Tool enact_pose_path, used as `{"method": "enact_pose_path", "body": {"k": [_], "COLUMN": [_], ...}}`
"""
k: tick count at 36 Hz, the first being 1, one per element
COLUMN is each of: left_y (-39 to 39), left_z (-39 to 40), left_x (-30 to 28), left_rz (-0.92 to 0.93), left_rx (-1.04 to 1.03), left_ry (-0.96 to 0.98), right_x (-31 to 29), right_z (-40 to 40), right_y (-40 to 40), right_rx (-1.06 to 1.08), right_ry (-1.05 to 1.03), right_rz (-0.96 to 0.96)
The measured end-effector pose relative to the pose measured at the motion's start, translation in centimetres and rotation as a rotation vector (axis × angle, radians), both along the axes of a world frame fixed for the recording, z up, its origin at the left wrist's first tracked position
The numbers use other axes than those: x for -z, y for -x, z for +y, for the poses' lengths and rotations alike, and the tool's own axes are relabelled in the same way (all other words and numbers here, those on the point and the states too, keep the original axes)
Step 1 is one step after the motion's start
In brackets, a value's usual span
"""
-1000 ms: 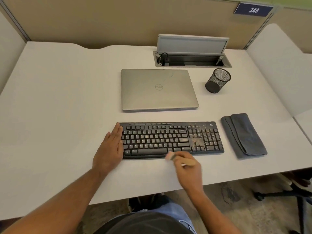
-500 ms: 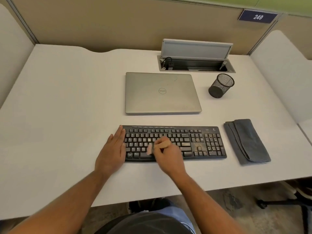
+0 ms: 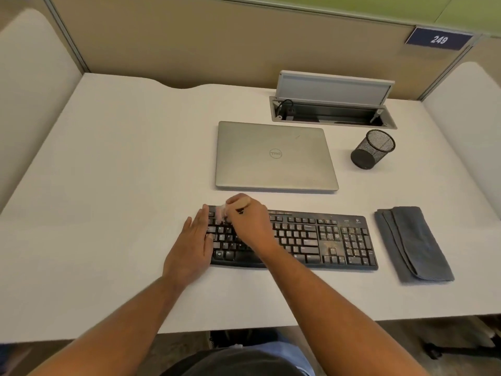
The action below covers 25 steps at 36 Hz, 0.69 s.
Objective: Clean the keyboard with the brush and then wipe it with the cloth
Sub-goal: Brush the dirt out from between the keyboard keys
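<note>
R hand (image 3: 248,222) pinching brush (image 3: 222,211) at keyboard (image 3: 320,240) top-left edge, L hand (image 3: 191,245) flat alongside.

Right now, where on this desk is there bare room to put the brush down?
The widest bare patch is the desk left of the laptop and keyboard. A bare strip also runs along the front edge. It is tighter on the right, between keyboard, cloth and pen cup.

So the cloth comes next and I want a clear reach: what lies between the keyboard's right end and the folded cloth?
Only bare desk, per the head view: the keyboard and grey cloth lie apart.
</note>
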<state>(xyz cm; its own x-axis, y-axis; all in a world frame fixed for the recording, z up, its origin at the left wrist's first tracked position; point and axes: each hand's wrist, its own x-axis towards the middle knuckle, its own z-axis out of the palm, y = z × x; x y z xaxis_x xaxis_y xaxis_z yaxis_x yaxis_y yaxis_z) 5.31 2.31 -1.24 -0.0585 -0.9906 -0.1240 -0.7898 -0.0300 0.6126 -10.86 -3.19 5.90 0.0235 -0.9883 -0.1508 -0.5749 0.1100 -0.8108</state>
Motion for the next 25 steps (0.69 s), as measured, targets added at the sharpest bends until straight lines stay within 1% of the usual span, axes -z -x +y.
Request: {"method": "enact_pose_path", "body": {"k": [3, 5, 6, 10, 12, 13, 15, 16, 17, 18, 20, 21, 23, 25], "left_y": [-0.2, -0.2, -0.3, -0.3, -0.3, -0.3, -0.3, -0.3, -0.2, -0.2, -0.2, -0.3, -0.3, -0.2], "left_z": [-0.2, -0.3, -0.3, -0.3, -0.3, -0.3, -0.2, -0.2, -0.2, -0.2, -0.3, -0.3, -0.3, -0.1], "left_x": [0.1, 0.2, 0.2, 0.2, 0.2, 0.1, 0.1, 0.0, -0.1, -0.1, -0.1, 0.0, -0.1, -0.2], "left_rz": [0.003, 0.005, 0.002, 0.004, 0.004, 0.003, -0.006, -0.007, -0.006, -0.005, -0.005, -0.007, 0.006, 0.019], "left_rx": [0.005, 0.006, 0.01, 0.006, -0.004, -0.008, -0.01, -0.01, -0.01, -0.008, 0.0, 0.002, -0.001, 0.008], "left_ry": [-0.013, -0.016, -0.01, -0.01, 0.0, -0.002, -0.01, -0.016, -0.02, -0.016, -0.001, 0.001, 0.004, 0.029], "right_x": [0.0, 0.0, -0.1, -0.3, -0.5, -0.5, -0.7, -1.0, -1.3, -1.7, -2.0, -1.9, -1.4, -1.1], "right_z": [-1.7, -2.3, -2.3, -2.0, -2.2, -2.4, -2.8, -2.8, -2.7, -2.5, -2.1, -2.1, -2.3, -2.4], "right_y": [0.6, 1.0, 0.9, -0.9, -0.9, -0.6, 0.2, 0.5, 0.7, 0.6, 0.3, 0.1, 0.1, 0.0], "right_rx": [0.184, 0.254, 0.234, 0.008, 0.036, 0.075, 0.138, 0.148, 0.122, 0.068, -0.057, -0.093, -0.062, 0.053], "right_ry": [0.047, 0.063, 0.044, -0.074, -0.143, -0.141, -0.07, -0.046, -0.051, -0.092, -0.219, -0.266, -0.295, -0.247], "right_rz": [0.056, 0.073, 0.045, -0.093, -0.153, -0.143, -0.021, 0.006, -0.016, -0.078, -0.188, -0.212, -0.24, -0.261]}}
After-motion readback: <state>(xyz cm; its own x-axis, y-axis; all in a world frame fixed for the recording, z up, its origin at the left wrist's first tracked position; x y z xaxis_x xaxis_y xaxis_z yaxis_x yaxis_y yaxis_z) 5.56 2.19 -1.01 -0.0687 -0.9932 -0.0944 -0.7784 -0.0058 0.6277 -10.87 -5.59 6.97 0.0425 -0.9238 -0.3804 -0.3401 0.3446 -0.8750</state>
